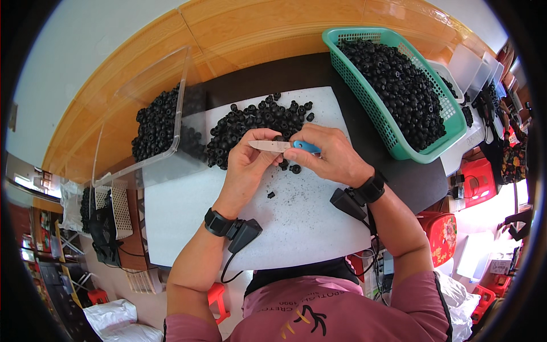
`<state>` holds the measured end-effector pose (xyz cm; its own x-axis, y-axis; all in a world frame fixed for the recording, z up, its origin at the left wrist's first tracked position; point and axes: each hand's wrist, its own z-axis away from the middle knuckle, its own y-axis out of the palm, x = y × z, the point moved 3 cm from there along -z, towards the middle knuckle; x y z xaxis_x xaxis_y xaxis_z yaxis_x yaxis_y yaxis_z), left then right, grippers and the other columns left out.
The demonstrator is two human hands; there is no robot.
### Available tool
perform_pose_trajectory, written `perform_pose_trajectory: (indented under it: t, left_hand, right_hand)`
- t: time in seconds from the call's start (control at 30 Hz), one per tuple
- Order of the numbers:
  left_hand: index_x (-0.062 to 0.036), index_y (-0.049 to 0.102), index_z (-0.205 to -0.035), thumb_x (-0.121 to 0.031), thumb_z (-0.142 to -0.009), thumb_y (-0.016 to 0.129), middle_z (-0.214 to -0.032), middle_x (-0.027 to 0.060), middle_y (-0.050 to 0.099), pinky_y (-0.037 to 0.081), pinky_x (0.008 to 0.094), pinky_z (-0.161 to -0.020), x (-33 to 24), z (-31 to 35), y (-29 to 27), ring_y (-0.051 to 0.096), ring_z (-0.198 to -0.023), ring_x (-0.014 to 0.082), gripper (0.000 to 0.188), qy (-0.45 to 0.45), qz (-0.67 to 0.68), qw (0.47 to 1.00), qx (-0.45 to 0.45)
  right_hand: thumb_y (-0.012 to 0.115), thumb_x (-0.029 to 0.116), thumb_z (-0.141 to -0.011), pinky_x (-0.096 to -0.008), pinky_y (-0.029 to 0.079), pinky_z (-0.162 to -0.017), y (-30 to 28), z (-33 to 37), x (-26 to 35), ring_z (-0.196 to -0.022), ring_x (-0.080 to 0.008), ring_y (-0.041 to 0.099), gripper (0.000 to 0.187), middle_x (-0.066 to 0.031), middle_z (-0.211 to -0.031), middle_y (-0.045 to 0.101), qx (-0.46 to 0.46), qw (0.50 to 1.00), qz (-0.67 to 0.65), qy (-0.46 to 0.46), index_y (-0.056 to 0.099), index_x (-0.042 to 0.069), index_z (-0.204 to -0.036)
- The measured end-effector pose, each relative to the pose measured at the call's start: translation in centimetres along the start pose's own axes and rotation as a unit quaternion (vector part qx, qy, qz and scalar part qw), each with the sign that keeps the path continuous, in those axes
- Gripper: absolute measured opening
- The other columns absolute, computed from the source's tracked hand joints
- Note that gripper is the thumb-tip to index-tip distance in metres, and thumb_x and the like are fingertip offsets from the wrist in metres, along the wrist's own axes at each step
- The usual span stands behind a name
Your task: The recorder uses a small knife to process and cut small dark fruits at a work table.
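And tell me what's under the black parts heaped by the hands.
The heaped black parts lie on the white sheet, which shows around them. The patch beneath and the lowest parts are covered; the left hand hides some too.

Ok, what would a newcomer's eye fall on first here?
Probably the blue-handled knife in the grip of the right hand, its bare blade crossing in front of the left hand at the center. Next, the green basket heaped with black parts, upper right. Then the black pile on the white sheet, with the clear box holding more to its left.
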<state>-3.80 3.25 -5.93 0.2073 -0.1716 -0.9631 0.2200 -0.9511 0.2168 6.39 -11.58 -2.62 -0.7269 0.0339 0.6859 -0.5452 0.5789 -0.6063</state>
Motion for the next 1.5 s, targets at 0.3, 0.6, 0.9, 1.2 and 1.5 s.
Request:
perform_pose_trajectory:
  t: [0.3, 0.6, 0.9, 1.2, 1.5]
  left_hand:
    - [-0.0019, 0.055, -0.110, -0.010, -0.091, 0.061, -0.094, 0.0034, 0.062, 0.046, 0.0232, -0.073, -0.5, -0.2, -0.1, 0.056, -0.079, 0.0086, 0.021, 0.000, 0.043, 0.999, 0.020]
    - [-0.0010, 0.056, -0.112, -0.008, -0.089, 0.065, -0.087, 0.0015, 0.062, 0.046, 0.0210, -0.070, -1.0, 0.0, 0.5, 0.057, -0.077, 0.0070, 0.025, -0.004, -0.034, 0.999, -0.013]
    - [-0.0023, 0.057, -0.112, -0.007, -0.089, 0.063, -0.086, -0.0010, 0.058, 0.046, 0.0203, -0.070, -0.9, 0.2, 1.1, 0.055, -0.078, 0.0058, 0.023, -0.020, -0.025, 0.999, 0.017]
    - [-0.0030, 0.056, -0.113, -0.012, -0.092, 0.061, -0.095, 0.0023, 0.062, 0.046, 0.0229, -0.073, -0.2, -0.1, -0.1, 0.056, -0.081, 0.0081, 0.024, -0.016, 0.056, 0.998, -0.009]
    - [-0.0025, 0.054, -0.115, -0.015, -0.092, 0.063, -0.098, 0.0035, 0.060, 0.045, 0.0251, -0.074, -0.3, 0.0, 0.2, 0.054, -0.083, 0.0103, 0.028, -0.021, 0.040, 0.999, 0.002]
  right_hand:
    - [0.065, 0.033, -0.088, -0.0362, 0.046, -0.060, -0.2, -0.3, -2.8, -0.068, -0.0293, 0.060, 0.032, -0.0130, -0.075, 0.062, -0.052, 0.997, 0.022, 0.058, 0.065, 0.000, -0.089]
    - [0.068, 0.036, -0.087, -0.0236, 0.037, -0.056, 0.9, -0.1, -1.6, -0.065, -0.0059, 0.043, 0.035, 0.0020, -0.070, 0.052, 0.014, 0.963, -0.214, 0.160, 0.063, 0.001, -0.089]
    - [0.063, 0.028, -0.091, -0.0224, 0.040, -0.062, 1.1, 0.4, -1.7, -0.072, -0.0052, 0.047, 0.027, 0.0017, -0.076, 0.055, 0.025, 0.953, -0.245, 0.175, 0.061, 0.001, -0.094]
    - [0.064, 0.024, -0.090, -0.0287, 0.042, -0.061, 0.2, 0.0, -0.4, -0.070, -0.0144, 0.053, 0.023, -0.0054, -0.075, 0.057, -0.009, 0.995, -0.095, 0.026, 0.062, 0.000, -0.092]
    - [0.067, 0.034, -0.086, -0.0356, 0.044, -0.057, 0.0, 0.0, 0.0, -0.065, -0.0275, 0.058, 0.028, -0.0084, -0.074, 0.058, -0.002, 1.000, 0.001, 0.013, 0.066, 0.005, -0.088]
